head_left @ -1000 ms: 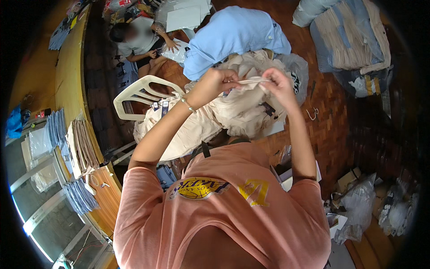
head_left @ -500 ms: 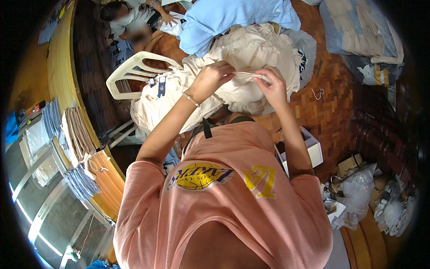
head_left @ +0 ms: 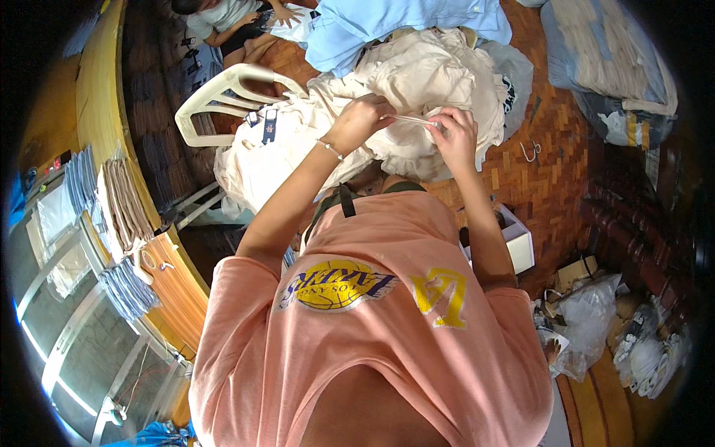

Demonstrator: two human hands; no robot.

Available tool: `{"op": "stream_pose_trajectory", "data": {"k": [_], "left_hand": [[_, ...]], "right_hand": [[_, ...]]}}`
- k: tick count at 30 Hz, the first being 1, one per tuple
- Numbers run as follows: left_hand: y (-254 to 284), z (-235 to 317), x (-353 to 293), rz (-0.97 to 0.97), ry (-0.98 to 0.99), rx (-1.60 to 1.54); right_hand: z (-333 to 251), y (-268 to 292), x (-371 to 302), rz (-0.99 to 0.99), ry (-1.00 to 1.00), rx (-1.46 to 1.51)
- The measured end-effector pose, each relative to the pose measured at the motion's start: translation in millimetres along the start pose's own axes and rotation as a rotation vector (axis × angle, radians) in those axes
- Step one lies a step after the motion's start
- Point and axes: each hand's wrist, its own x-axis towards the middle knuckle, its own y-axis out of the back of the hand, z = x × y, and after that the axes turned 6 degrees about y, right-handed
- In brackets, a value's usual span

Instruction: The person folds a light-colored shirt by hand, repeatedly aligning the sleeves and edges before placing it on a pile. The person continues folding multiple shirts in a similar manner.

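My left hand point(head_left: 360, 124), with a beaded bracelet at its wrist, pinches one end of a thin, pale cloth edge point(head_left: 407, 119). The other end lies in the bent fingers of my right hand point(head_left: 456, 137), so the edge runs taut between the two. A small pale thing shows at my right fingertips, too small to name. Below and beyond the hands spreads a heap of cream garments point(head_left: 417, 78), over my lap and a white plastic chair point(head_left: 195, 123). Dark tags point(head_left: 269, 127) lie on the cloth at the left.
Blue cloth point(head_left: 402, 30) is piled beyond the cream heap. Another person point(head_left: 223, 22) sits at the far left. Shelves of folded clothes point(head_left: 128, 201) line the left side. A white box point(head_left: 519, 246), plastic bags point(head_left: 588, 320) and a wrapped clothes bundle point(head_left: 611, 59) stand at the right.
Both hands keep hold of the cloth edge and have shifted only slightly. My right fingers have curled in more. The other person appears nearer the top rim as the view tilts.
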Motion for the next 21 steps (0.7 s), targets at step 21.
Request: {"op": "stream_pose_trajectory", "data": {"k": [21], "left_hand": [[-2.1,-7.9,-7.3,-0.047,-0.034,0.018]], "right_hand": [[1.8,-8.9,-8.3,0.014,0.018,0.023]]}}
